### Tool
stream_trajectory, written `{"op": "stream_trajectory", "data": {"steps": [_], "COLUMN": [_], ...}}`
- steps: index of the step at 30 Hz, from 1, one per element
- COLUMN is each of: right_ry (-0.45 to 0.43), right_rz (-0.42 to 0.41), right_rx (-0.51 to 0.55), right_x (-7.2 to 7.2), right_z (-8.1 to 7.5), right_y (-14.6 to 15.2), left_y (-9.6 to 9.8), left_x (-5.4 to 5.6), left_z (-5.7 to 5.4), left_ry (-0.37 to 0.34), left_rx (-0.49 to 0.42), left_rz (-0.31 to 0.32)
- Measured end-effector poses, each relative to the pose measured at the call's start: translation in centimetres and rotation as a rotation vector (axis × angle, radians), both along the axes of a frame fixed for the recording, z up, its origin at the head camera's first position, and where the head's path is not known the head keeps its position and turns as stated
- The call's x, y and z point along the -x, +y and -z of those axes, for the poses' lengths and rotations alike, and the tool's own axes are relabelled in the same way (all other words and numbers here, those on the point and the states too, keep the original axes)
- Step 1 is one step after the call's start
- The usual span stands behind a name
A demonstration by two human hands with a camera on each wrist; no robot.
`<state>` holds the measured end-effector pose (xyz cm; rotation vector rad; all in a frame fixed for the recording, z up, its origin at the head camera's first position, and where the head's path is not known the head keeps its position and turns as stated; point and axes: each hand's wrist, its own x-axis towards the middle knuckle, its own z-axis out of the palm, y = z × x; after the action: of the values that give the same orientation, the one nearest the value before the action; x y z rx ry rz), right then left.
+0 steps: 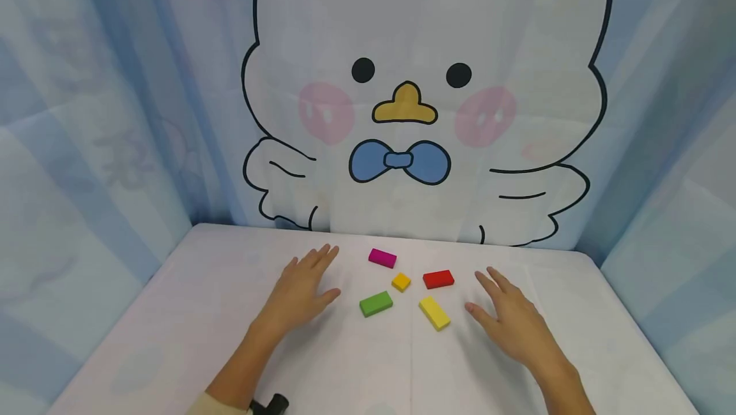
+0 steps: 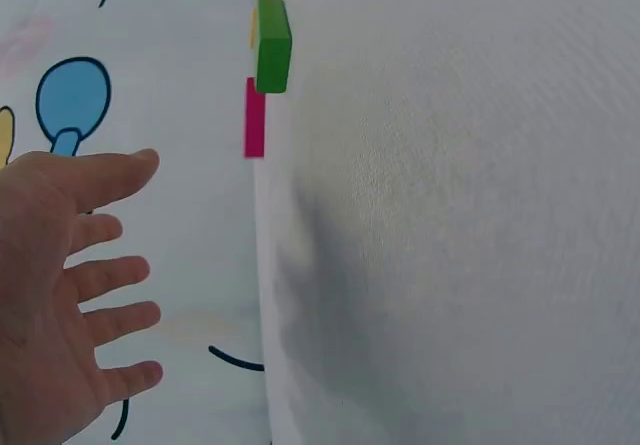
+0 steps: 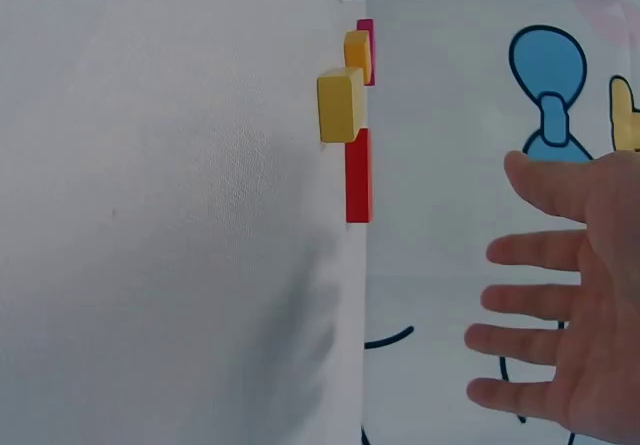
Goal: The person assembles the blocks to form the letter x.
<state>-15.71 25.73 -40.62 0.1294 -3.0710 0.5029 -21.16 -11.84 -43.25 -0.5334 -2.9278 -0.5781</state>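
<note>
Five blocks (image 1: 401, 282) lie apart on the worktop (image 1: 351, 367) between left hand (image 1: 300, 292) and right hand (image 1: 513, 322), which I log spread wide.

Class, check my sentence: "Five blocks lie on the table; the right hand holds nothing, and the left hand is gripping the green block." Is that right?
Not quite: the left hand is not gripping the green block. The head view shows that hand holding nothing, apart from the block, which lies on the table. The rest of the sentence stands.
</note>
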Motion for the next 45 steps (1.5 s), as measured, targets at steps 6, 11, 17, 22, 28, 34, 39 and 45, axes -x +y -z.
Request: {"op": "stream_trajectory", "data": {"steps": [6, 11, 17, 22, 28, 34, 39, 45], "right_ry": [-0.053, -0.054, -0.084, -0.120, -0.147, -0.157, -0.155, -0.160], "right_rz": [0.005, -0.004, 0.002, 0.016, 0.014, 0.008, 0.009, 0.014], "right_rx": [0.036, 0.062, 0.123, 0.137, 0.163, 0.176, 0.185, 0.192], "right_x": [0.3, 0.4, 0.8, 1.1, 1.4, 1.8, 2.2, 2.6], "right_z": [-0.1, -0.2, 0.2, 0.5, 0.2, 0.5, 0.8, 1.2], "right_y": [-0.6, -1.0, -1.4, -2.0, -2.5, -2.7, -2.8, -3.0], "left_y": [1.3, 2.9, 4.9, 6.4, 7.6, 8.4, 9.0, 10.0], "left_x": [1.0, 1.8, 2.9, 3.7, 4.5, 5.1, 5.5, 5.9], "left_z": [0.5, 0.5, 0.8, 0.9, 0.7, 0.8, 1.2, 1.7], "left_ry": [-0.014, -0.094, -0.192, -0.241, -0.247, -0.290, -0.327, -0.348], "left_rx": [-0.101, -0.182, -0.241, -0.227, -0.239, -0.289, -0.319, -0.335], "left_rz": [0.048, 0.058, 0.129, 0.159, 0.178, 0.183, 0.163, 0.175]}}
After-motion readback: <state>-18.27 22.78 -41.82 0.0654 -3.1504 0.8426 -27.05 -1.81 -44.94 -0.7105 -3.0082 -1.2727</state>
